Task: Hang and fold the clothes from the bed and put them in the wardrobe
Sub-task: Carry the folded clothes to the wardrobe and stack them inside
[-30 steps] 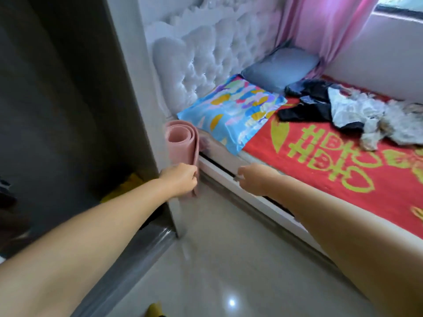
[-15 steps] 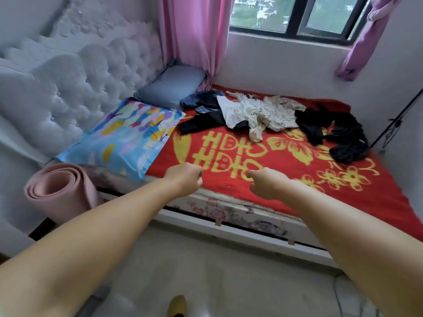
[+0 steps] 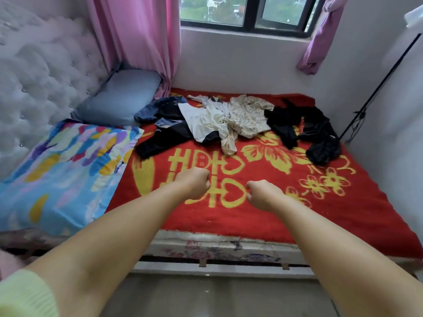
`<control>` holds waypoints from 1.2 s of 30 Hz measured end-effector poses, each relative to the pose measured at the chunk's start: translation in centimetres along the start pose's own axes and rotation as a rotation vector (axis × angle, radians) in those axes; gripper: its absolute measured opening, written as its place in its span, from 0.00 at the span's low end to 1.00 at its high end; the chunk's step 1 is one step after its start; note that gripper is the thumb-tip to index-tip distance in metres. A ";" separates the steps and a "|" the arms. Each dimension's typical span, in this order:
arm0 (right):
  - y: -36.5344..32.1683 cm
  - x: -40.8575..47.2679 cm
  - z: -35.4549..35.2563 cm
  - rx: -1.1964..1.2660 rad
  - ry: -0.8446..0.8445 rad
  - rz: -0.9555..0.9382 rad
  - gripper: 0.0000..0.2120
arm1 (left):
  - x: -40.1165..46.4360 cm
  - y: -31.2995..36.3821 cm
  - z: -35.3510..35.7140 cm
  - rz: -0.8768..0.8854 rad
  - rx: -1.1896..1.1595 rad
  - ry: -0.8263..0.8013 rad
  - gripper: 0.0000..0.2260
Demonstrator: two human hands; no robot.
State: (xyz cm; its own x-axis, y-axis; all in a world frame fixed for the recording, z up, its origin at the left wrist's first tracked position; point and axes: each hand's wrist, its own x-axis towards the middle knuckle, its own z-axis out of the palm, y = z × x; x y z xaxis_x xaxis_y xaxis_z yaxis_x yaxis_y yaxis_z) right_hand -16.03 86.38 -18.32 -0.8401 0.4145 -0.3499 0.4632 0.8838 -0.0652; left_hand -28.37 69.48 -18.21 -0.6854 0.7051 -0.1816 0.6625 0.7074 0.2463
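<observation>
A heap of clothes lies across the far half of the bed (image 3: 343,213), which has a red and yellow cover. The heap holds dark blue and black garments (image 3: 164,124) on the left, a white top (image 3: 206,122) and a cream patterned one (image 3: 247,115) in the middle, and black garments (image 3: 315,131) on the right. My left hand (image 3: 194,183) and my right hand (image 3: 263,195) hover side by side over the near part of the cover. Both have curled fingers and hold nothing. They are well short of the clothes.
A colourful pillow (image 3: 66,170) and a grey-blue pillow (image 3: 123,97) lie against the white tufted headboard (image 3: 39,88) on the left. Pink curtains (image 3: 137,37) hang beside the window (image 3: 245,10). A black stand (image 3: 375,88) leans by the right wall. Shiny floor lies below the bed frame.
The view swung right from the wardrobe and the pink rolled mat to face the bed squarely. My left hand came off the mat's edge, and both curled hands now reach over the bed.
</observation>
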 end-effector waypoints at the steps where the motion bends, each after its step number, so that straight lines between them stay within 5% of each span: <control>1: 0.2 1.0 0.2 0.007 -0.008 0.003 0.16 | 1.1 -0.1 0.3 -0.003 -0.008 -0.019 0.12; 20: 14.2 35.5 3.8 0.033 -0.225 -0.016 0.16 | 33.2 0.7 9.0 -0.202 -0.131 -0.236 0.13; 26: 13.7 46.7 8.3 0.104 -0.227 -0.106 0.15 | 42.1 -2.5 13.2 -0.248 -0.111 -0.264 0.14; 36: 10.3 58.2 21.5 0.158 -0.135 -0.260 0.28 | 57.0 -8.8 20.8 -0.368 -0.048 0.008 0.28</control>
State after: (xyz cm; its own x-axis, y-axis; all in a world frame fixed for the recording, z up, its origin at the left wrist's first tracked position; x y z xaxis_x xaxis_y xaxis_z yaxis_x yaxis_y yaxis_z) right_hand -54.06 114.91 -59.39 -0.8960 0.1374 -0.4223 0.2849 0.9073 -0.3093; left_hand -67.02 104.43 -50.50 -0.8775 0.4034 -0.2594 0.3563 0.9104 0.2104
